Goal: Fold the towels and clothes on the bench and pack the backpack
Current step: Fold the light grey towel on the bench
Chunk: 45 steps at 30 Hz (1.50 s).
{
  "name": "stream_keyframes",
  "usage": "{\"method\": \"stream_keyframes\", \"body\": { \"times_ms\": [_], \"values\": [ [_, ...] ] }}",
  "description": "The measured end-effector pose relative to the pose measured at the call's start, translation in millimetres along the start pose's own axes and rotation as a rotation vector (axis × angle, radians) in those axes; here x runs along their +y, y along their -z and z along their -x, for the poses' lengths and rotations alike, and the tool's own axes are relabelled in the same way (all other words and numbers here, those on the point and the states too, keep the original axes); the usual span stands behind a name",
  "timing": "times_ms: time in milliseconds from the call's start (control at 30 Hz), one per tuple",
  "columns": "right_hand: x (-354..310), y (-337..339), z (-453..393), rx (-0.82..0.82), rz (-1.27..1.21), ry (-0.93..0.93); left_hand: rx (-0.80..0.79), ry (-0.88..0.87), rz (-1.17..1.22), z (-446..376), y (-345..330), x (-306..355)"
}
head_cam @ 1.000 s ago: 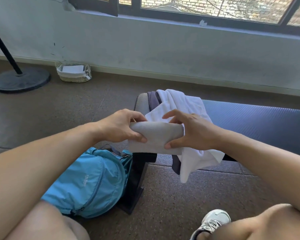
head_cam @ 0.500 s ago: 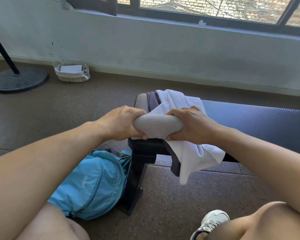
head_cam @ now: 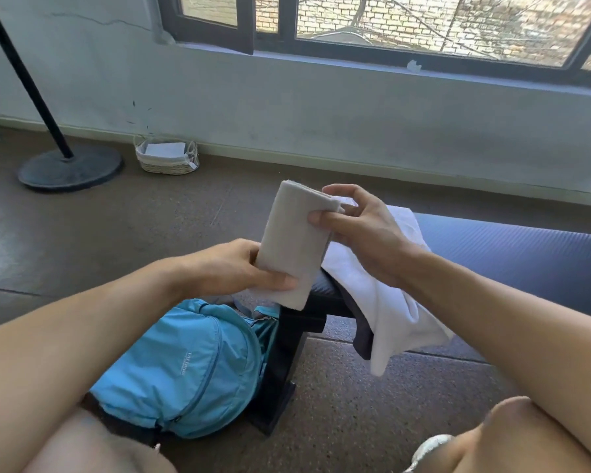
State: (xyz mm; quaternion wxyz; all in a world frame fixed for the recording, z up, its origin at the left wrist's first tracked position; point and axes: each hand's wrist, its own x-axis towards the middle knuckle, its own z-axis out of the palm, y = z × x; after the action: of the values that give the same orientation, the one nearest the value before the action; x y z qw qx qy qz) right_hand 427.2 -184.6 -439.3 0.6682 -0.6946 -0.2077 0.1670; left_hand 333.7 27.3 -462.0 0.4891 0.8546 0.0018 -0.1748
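Towel [head_cam: 296, 244], grey and folded into a narrow rectangle, is being held up in front of the bench [head_cam: 512, 254], tilted with its top end leaning left. From the head view, the left hand [head_cam: 229, 271] is gripping the towel's lower part, thumb lying across its front and fingers curled behind it. The right hand [head_cam: 362, 230] is pinching the towel's upper right edge, thumb on the front face and the other fingers arching loosely above. Behind the right hand, white clothing [head_cam: 382, 302] is lying over the end of the bench and hanging down its near side, with a darker garment [head_cam: 362, 339] showing underneath it. On the floor, a light blue backpack [head_cam: 191, 367] is leaning against the bench's black leg [head_cam: 284, 363], just below the towel. Farther back, a wicker basket [head_cam: 166, 158] is sitting by the wall near a round black stand base [head_cam: 70, 167].
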Motion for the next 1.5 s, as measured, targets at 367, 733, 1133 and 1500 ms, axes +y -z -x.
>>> {"method": "stream_keyframes", "body": {
  "times_ms": [367, 733, 1133, 1500],
  "values": [
    [21.8, -93.9, -4.4, -0.279, 0.259, -0.049, 0.415, -0.051, 0.261, 47.8, 31.9, -36.4],
    [63.4, -161.6, -13.3, -0.375, 0.601, -0.05, 0.591, 0.246, 0.372, 56.0, 41.6, -100.0],
    [198.0, -185.6, -0.6, -0.105, 0.648, -0.359, -0.027, 0.62, -0.881, 39.6, 32.3, -154.3],
    [241.5, -178.9, -36.7, 0.245, 0.377, -0.533, -0.081, 0.637, -0.7, -17.9, -147.5, -260.7]
  ]
}}
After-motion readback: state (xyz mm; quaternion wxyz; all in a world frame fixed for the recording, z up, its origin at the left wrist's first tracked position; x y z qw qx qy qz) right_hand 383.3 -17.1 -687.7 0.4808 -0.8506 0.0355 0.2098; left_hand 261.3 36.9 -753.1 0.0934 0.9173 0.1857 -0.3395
